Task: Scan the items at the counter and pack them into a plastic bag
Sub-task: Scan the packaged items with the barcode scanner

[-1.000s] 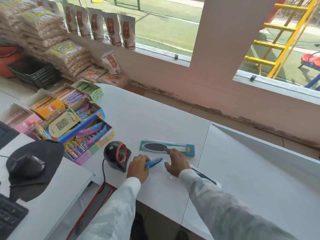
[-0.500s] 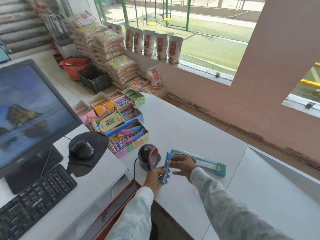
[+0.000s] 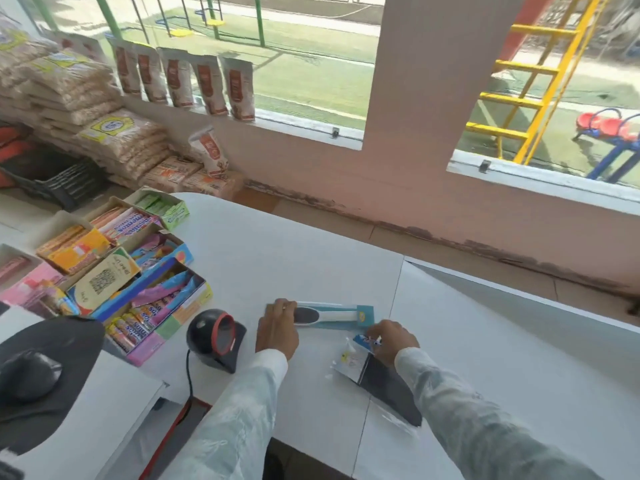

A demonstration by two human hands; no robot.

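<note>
Items for checkout, mid-transaction on a white counter (image 3: 311,258); nearest the camera, a clear-and-dark packet (image 3: 377,379) lying flat beside the right sleeve, whether scanned already impossible to tell; right hand (image 3: 393,341) pinched around a small blue tube (image 3: 367,340), held low just above that packet's far end; left hand (image 3: 277,329) pressed palm-down on the near end of a long teal carded brush (image 3: 334,317), fingers curled over its edge, seemingly about to lift it; black dome scanner (image 3: 216,336) with red ring standing just left of that hand, cable trailing toward the counter's near edge; no plastic bag visible anywhere on the counter, so packing judged not yet begun; scanning judged under way at best, with the brush likely next across the reader and the tube's status unclear; farther left, open cartons of sweets (image 3: 114,271) crowded together, a QR card propped among them; beyond, stacked sacks of goods (image 3: 104,133) against the wall and pouches (image 3: 207,84) lined along the window sill; playground outside.
</note>
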